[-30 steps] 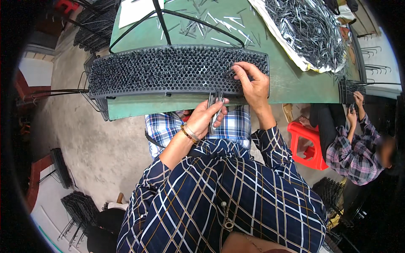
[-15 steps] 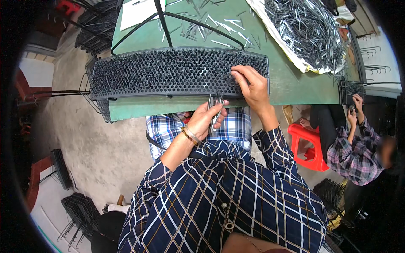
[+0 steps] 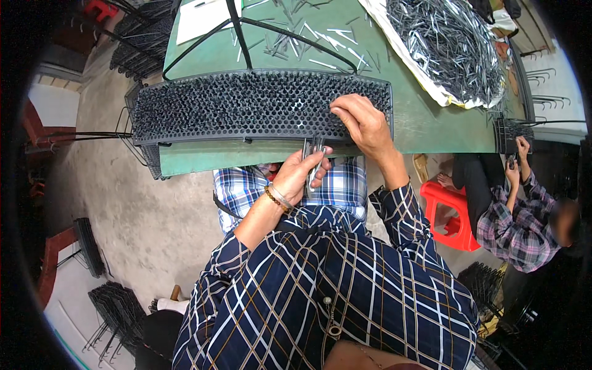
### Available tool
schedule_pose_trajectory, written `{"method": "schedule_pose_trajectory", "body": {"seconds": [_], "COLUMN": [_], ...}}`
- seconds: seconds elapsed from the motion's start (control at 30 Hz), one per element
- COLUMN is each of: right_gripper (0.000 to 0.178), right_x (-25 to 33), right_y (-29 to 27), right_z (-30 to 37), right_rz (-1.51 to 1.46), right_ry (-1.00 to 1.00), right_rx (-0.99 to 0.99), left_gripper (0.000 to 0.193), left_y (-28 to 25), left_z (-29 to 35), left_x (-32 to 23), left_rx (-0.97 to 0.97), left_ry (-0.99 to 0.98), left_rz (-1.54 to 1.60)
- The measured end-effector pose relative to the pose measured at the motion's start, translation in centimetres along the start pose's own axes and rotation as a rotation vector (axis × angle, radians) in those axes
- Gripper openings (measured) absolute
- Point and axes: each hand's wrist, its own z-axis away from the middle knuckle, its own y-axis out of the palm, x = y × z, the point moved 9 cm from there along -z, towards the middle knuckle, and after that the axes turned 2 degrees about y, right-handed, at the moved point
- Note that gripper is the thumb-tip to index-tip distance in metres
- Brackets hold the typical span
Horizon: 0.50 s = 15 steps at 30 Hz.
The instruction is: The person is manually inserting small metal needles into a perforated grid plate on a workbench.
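Note:
A long, curved black rack (image 3: 209, 139) with rows of holes lies along the table's front edge. Short dark rods stand in many of its holes, while the front rows and part of the right end show open holes. My left hand (image 3: 293, 175) is closed around a small bundle of thin grey rods (image 3: 316, 151), their tips pointing up beside the rack's front edge. Over the right part of the rack, my right hand (image 3: 368, 128) has thumb and forefinger pinched together; anything between them is too small to make out.
On the green table (image 3: 431, 132) lie scattered loose rods (image 3: 333, 42) and a white sheet (image 3: 198, 24). A white sack (image 3: 425, 83) heaped with rods sits at the far right. Black frame bars (image 3: 248, 52) rise behind the rack. A co-worker (image 3: 518, 222) works at right near a red stool (image 3: 441, 203).
My right hand has shifted slightly left over the rack, its fingertips pinched closer together. My left hand with the rods stays nearly in place.

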Motion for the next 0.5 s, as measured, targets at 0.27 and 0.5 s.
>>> {"method": "schedule_pose_trajectory", "body": {"seconds": [0.27, 0.5], "right_gripper": [0.008, 0.009], "right_x": [-0.6, -0.6], "right_y": [0.1, 0.4], "right_z": [0.1, 0.1], "right_rz": [-0.029, -0.070], "right_ry": [0.022, 0.049], "right_rx": [0.010, 0.025], "left_gripper": [0.024, 0.025], "left_y": [0.4, 0.5], "left_z": [0.2, 0.2], "left_x": [-0.2, 0.0], "left_rx": [0.012, 0.017], "left_ry": [0.007, 0.006], "left_rz": [-0.008, -0.019]}}
